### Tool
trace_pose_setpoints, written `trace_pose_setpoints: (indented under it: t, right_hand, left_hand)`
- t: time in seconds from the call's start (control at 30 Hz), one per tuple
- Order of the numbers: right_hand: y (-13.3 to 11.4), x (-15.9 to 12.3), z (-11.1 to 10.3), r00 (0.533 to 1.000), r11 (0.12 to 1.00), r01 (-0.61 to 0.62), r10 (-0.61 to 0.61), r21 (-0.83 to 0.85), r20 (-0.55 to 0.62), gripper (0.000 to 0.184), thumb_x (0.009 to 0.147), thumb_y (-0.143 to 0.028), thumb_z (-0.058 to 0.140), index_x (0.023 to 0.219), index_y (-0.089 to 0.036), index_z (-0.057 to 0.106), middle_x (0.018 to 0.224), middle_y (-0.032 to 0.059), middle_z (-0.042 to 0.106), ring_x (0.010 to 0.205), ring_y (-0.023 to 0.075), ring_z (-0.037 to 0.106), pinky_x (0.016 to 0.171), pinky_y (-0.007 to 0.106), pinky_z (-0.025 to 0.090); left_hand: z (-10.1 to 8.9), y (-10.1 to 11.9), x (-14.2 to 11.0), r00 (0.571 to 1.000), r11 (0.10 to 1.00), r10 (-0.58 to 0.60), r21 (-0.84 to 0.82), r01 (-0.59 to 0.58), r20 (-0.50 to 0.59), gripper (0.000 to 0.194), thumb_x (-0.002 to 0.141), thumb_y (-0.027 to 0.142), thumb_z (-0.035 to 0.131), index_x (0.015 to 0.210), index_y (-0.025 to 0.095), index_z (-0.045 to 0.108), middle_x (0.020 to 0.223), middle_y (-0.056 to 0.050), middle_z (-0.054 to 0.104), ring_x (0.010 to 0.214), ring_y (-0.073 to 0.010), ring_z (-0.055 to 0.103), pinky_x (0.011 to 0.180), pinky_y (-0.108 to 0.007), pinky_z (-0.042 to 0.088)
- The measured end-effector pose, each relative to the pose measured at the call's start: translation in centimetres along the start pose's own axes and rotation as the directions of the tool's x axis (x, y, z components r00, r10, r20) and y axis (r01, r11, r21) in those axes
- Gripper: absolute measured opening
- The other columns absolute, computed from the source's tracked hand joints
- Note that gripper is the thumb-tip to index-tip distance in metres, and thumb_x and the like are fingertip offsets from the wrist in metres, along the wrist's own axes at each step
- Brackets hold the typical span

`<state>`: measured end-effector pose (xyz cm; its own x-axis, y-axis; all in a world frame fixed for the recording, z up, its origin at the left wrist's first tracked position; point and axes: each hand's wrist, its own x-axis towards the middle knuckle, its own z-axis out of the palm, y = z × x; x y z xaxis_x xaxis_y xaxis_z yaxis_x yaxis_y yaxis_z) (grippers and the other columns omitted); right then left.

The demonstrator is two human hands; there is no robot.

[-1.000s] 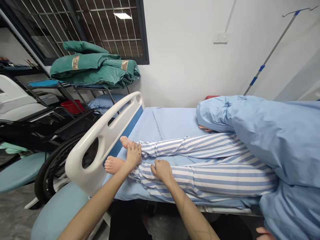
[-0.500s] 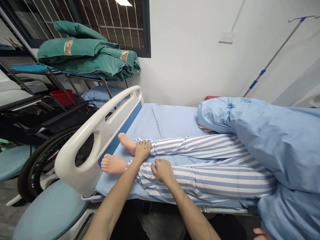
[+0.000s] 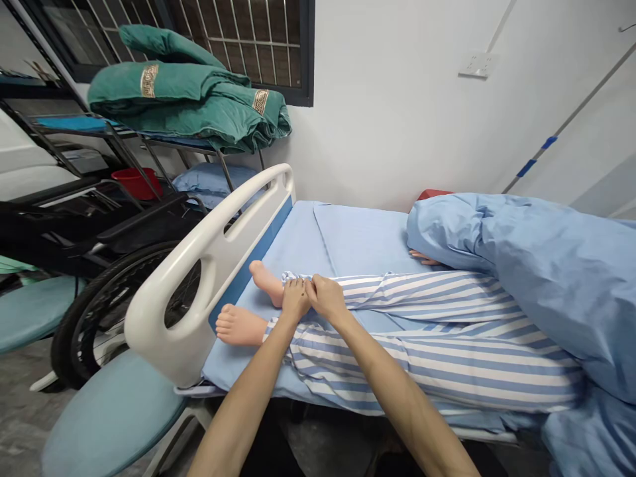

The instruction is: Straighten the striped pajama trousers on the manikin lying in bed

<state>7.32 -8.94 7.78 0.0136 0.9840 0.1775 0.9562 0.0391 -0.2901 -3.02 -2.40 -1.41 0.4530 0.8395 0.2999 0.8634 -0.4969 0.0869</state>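
Observation:
A figure in blue-and-white striped trousers lies on a bed with a light blue sheet, bare feet towards the white footboard. A light blue quilt covers the upper body. My left hand and my right hand sit side by side on the far trouser leg near its cuff, fingers curled and gripping the striped cloth. The far foot lies just left of my left hand.
A wheelchair stands beyond the footboard, with a teal seat at the near left. Folded green blankets lie on a metal rack by the barred window. A red basin and a blue pillow sit under the rack.
My right hand has left the near trouser leg and moved up to the far leg beside my left hand. My left hand slid from the ankle onto the cuff. The view shifted slightly.

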Motion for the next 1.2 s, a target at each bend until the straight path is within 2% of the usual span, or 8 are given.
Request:
trace_pose_setpoints:
  t: [0.07,0.17,0.3,0.4,0.67,0.93,1.03,1.2]
  right_hand:
    - [-0.1,2.2,0.3,1.000,1.000,-0.008,0.009,0.029,-0.030,0.035,0.104,-0.036,0.035,0.092,-0.020,0.064,0.087,0.0045,0.071,0.079,0.0158,0.063,0.065,0.024,0.032]
    - [1.1,4.3,2.5,0.997,0.996,-0.049,0.054,0.076,-0.063,0.035,0.104,-0.034,0.036,0.088,-0.019,0.063,0.085,0.0036,0.072,0.076,0.0137,0.062,0.063,0.024,0.028]
    - [3.3,4.9,6.0,0.993,0.990,-0.103,0.108,0.100,-0.040,0.036,0.104,-0.031,0.036,0.084,-0.019,0.064,0.081,0.0032,0.071,0.074,0.0129,0.061,0.063,0.024,0.027]
    - [4.0,4.8,7.2,0.994,0.990,-0.089,0.095,0.108,-0.056,0.038,0.104,-0.031,0.036,0.082,-0.019,0.064,0.080,0.0026,0.071,0.072,0.0128,0.060,0.063,0.024,0.027]
    - [4.1,4.7,7.3,0.994,0.986,-0.061,0.075,0.155,-0.085,0.036,0.102,-0.031,0.038,0.079,-0.019,0.063,0.078,0.0022,0.071,0.069,0.0124,0.059,0.062,0.026,0.025]
    - [4.3,4.6,7.5,0.992,0.979,-0.038,0.061,0.201,-0.112,0.034,0.101,-0.030,0.042,0.074,-0.020,0.060,0.075,0.0019,0.070,0.068,0.0130,0.057,0.062,0.026,0.025]
    - [4.3,4.6,7.4,0.992,0.977,-0.032,0.057,0.211,-0.110,0.033,0.101,-0.030,0.043,0.074,-0.020,0.060,0.075,0.0017,0.070,0.068,0.0131,0.057,0.062,0.027,0.025]
    - [4.3,4.6,7.2,0.993,0.975,-0.033,0.056,0.218,-0.103,0.034,0.101,-0.030,0.043,0.075,-0.020,0.061,0.077,0.0022,0.070,0.069,0.0132,0.058,0.062,0.027,0.025]
  left_hand:
    - [0.2,-0.1,0.1,1.000,1.000,-0.017,-0.005,0.017,0.012,0.035,0.094,0.023,0.041,0.116,0.008,0.064,0.105,-0.017,0.068,0.103,-0.0308,0.060,0.098,-0.045,0.037]
    - [0.6,-0.3,0.1,1.000,1.000,-0.014,-0.022,0.014,0.007,0.035,0.094,0.026,0.041,0.113,0.009,0.065,0.103,-0.017,0.068,0.101,-0.0307,0.060,0.096,-0.045,0.037]
    - [0.8,-0.3,0.1,0.999,0.999,-0.011,-0.033,0.010,-0.046,0.036,0.095,0.029,0.038,0.110,0.011,0.065,0.101,-0.017,0.067,0.100,-0.0305,0.059,0.095,-0.045,0.035]
    - [0.7,-0.2,0.1,0.999,0.999,-0.019,-0.031,0.018,-0.027,0.036,0.095,0.029,0.038,0.109,0.011,0.065,0.101,-0.017,0.068,0.100,-0.0307,0.059,0.095,-0.045,0.035]
    - [0.6,-0.2,0.2,1.000,1.000,-0.013,-0.016,0.013,-0.015,0.035,0.095,0.028,0.038,0.110,0.011,0.065,0.100,-0.016,0.069,0.099,-0.0313,0.060,0.093,-0.045,0.035]
    - [0.8,-0.4,0.0,0.997,1.000,0.002,-0.010,-0.003,-0.073,0.032,0.093,0.028,0.041,0.107,0.012,0.065,0.097,-0.015,0.070,0.096,-0.0306,0.063,0.092,-0.044,0.039]
    - [0.6,-0.5,0.1,0.997,0.999,0.004,-0.053,-0.008,-0.075,0.029,0.092,0.026,0.042,0.106,0.014,0.065,0.099,-0.015,0.071,0.097,-0.0301,0.063,0.093,-0.045,0.041]
    - [-0.2,-0.5,0.3,0.994,0.976,-0.036,-0.216,0.012,-0.105,0.030,0.090,0.023,0.045,0.112,0.014,0.063,0.111,-0.015,0.069,0.106,-0.0298,0.061,0.097,-0.046,0.045]
